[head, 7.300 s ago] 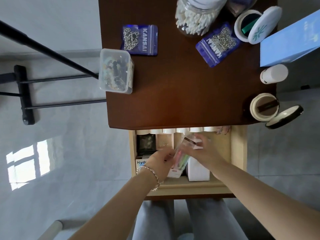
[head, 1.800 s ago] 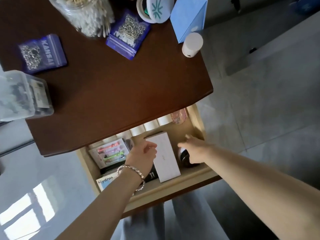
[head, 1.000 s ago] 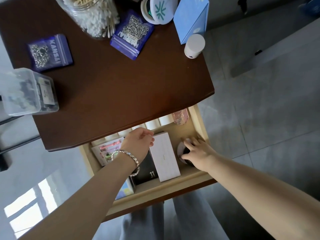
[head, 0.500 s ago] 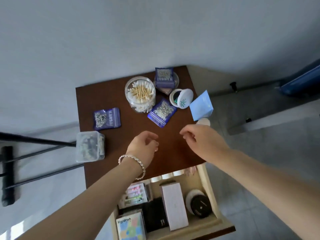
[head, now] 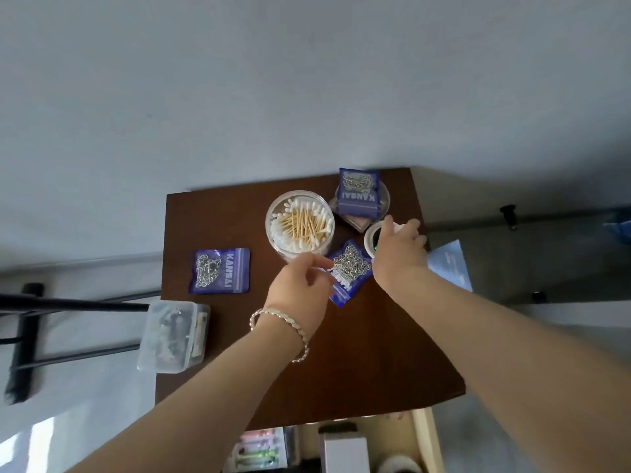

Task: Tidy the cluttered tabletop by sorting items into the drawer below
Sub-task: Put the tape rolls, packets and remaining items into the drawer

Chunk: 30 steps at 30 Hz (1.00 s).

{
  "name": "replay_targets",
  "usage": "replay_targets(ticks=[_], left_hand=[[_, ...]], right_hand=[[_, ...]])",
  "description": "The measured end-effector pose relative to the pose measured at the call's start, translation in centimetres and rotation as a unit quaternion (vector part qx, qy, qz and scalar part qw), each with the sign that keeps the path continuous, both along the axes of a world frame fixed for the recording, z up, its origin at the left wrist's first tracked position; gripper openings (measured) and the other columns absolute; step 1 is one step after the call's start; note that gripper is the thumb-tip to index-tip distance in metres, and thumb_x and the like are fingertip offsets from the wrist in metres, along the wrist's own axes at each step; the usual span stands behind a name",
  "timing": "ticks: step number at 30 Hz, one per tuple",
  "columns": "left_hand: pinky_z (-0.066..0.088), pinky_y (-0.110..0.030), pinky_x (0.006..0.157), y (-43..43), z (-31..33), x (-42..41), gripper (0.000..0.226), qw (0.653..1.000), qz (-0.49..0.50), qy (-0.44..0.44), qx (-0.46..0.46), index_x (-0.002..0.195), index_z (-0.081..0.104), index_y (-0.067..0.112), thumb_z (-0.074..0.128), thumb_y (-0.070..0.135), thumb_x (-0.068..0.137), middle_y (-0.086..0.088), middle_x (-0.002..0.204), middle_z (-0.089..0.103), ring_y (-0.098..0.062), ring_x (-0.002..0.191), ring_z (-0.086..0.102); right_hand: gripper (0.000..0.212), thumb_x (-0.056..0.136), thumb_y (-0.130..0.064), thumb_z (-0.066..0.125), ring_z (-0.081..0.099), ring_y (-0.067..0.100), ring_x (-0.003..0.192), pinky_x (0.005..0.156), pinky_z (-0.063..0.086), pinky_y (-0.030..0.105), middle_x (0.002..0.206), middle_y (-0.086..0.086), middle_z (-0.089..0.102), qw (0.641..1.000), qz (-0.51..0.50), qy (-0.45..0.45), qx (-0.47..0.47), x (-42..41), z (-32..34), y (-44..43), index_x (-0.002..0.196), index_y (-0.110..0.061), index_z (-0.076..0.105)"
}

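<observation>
Black metal stand (head: 20, 336) sitting on grey floor (head: 85, 387) at left; sunlight patch (head: 27, 445) showing btm-left.

A silver bracelet (head: 280, 323) of small linked beads circles the wrist of the left hand (head: 300, 290). Both forearms are bare to the picture's edge.

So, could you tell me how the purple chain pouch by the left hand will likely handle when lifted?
The purple pouch looks like thin glossy plastic, so it will probably flex and feel slick. The metal chain inside likely makes it heavy for its size and may slump to the low end. Lying flat, it should not roll.
</observation>
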<state>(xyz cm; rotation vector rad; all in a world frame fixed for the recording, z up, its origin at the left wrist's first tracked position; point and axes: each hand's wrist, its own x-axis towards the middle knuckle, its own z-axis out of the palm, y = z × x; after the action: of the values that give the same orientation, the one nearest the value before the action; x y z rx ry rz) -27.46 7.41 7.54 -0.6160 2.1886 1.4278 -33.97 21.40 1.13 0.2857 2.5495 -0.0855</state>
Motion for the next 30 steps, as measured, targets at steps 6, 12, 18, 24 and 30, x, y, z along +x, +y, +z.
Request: replay_targets(ticks=[6,12,18,24,30], left_hand=[[0.05,-0.031,0.064,0.0,-1.9,0.7,0.027,0.997,0.061,-0.044,0.021,0.084,0.059,0.022,0.042,0.003,0.092,-0.001,0.078,0.068,-0.013,0.07,0.066],[0.053,-0.028,0.066,0.9,-2.7,1.5,0.02,0.972,0.157,-0.131,0.117,0.09,0.06,0.012,0.043,0.003,0.094,-0.006,0.082,0.066,-0.015,0.069,0.064],[0.044,-0.045,0.085,1.7,-4.1,3.0,0.043,0.873,0.272,-0.305,0.266,0.12,0.048,0.007,0.039,0.041,0.096,-0.017,0.122,0.056,-0.032,0.1,0.057],[0.051,-0.048,0.084,1.0,-5.6,5.3,0.073,0.787,0.344,-0.294,0.42,0.126,0.053,0.01,0.054,0.062,0.075,-0.018,0.123,0.061,-0.034,0.113,0.058],[0.057,-0.034,0.064,-0.4,-4.1,6.6,0.047,0.901,0.126,-0.167,0.381,0.11,0.061,0.013,0.071,0.031,0.068,-0.011,0.093,0.065,-0.021,0.08,0.065]], right_hand=[[0.098,0.082,-0.034,0.068,0.031,0.038,0.127,0.1,0.036,0.042,0.141,0.028,0.025,0.999,0.008,0.031,-0.019,-1.1,-1.4,0.7,0.148,-0.016,-0.002],[0.086,0.075,-0.035,0.073,0.035,0.031,0.122,0.095,0.036,0.035,0.132,0.017,0.037,0.993,-0.031,0.063,-0.095,0.8,0.5,0.7,0.14,-0.01,0.022],[0.086,0.074,-0.041,0.071,0.035,0.022,0.119,0.094,0.032,0.026,0.13,0.009,0.038,0.969,-0.011,0.067,-0.236,8.9,2.6,-0.3,0.14,-0.012,0.023],[0.096,0.068,-0.04,0.077,0.036,0.016,0.122,0.093,0.029,0.017,0.137,0.003,0.041,0.95,0.032,0.067,-0.303,13.6,3.7,-1.6,0.143,-0.012,0.024],[0.101,0.068,-0.039,0.077,0.03,0.016,0.133,0.107,0.028,0.027,0.145,0.004,0.035,0.938,0.078,0.089,-0.327,13.1,4.0,-2.3,0.146,-0.01,0.02]])
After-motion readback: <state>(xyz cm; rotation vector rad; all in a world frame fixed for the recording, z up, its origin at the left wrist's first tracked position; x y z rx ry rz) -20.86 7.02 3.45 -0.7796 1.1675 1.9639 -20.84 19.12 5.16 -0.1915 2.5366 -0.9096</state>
